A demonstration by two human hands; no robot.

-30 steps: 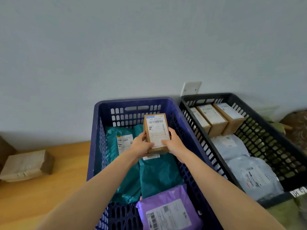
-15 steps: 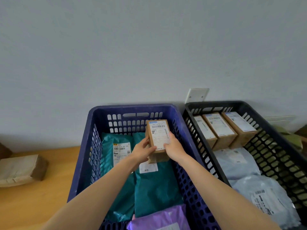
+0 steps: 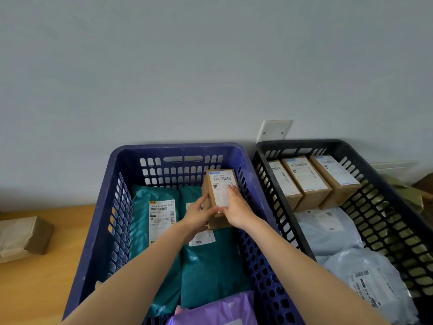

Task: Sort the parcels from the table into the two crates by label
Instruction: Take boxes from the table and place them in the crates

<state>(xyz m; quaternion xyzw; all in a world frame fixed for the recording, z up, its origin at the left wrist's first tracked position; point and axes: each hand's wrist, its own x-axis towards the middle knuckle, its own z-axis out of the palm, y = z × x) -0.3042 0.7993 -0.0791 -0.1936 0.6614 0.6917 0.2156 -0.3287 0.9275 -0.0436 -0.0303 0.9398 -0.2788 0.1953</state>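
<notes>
Partly, the left hand (image 3: 198, 215) and right hand (image 3: 237, 207) hide the held box (image 3: 219, 184).

blue crate (image 3: 175, 147) top open | teal mailers (image 3: 210, 273) cover floor | cardboard box (image 3: 219, 184) near right wall

Two crates are seen: one blue crate (image 3: 178, 147) and one black crate (image 3: 328, 143). Four brown boxes are counted: one box (image 3: 220, 184) in the blue crate, and three boxes (image 3: 283, 181) (image 3: 304, 177) (image 3: 335, 172) in the black crate. Two green bags (image 3: 140, 207) (image 3: 210, 266) and one purple bag (image 3: 222, 310) are seen in the blue crate. Two grey bags (image 3: 328, 233) (image 3: 375, 277), maybe more, are seen in the black crate. One wrapped parcel (image 3: 21, 235) is seen on the table (image 3: 35, 289).
</notes>
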